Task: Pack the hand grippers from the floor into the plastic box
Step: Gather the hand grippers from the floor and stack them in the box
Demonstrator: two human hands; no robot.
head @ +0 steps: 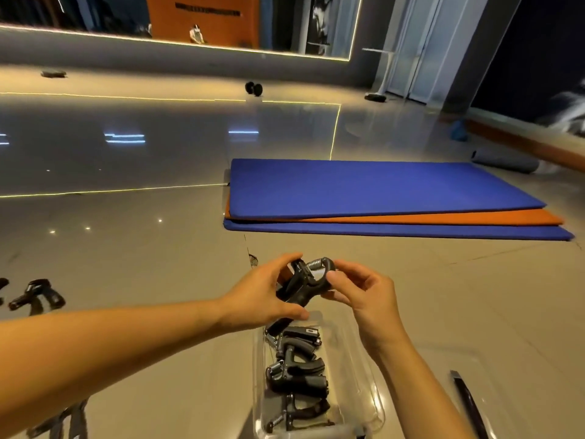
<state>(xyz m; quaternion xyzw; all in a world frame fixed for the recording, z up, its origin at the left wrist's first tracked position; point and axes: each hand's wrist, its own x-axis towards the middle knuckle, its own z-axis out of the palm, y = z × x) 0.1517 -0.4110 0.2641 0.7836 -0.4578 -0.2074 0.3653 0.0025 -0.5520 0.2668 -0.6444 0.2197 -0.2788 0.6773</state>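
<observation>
Both hands hold one black hand gripper (305, 280) with a metal spring, just above the far end of the clear plastic box (357, 369). My left hand (262, 293) grips its handles from the left. My right hand (364, 293) pinches its looped top by the spring. Inside the box lie several black hand grippers (297, 375), stacked along its length. Another hand gripper (38, 296) lies on the floor at the far left, with a dark piece at the frame edge beside it.
A stack of blue and orange mats (380, 198) lies on the glossy floor beyond the box. A clear lid (481, 369) with a black handle sits to the right. Black straps (63, 423) lie at bottom left. A dumbbell (254, 89) stands far back.
</observation>
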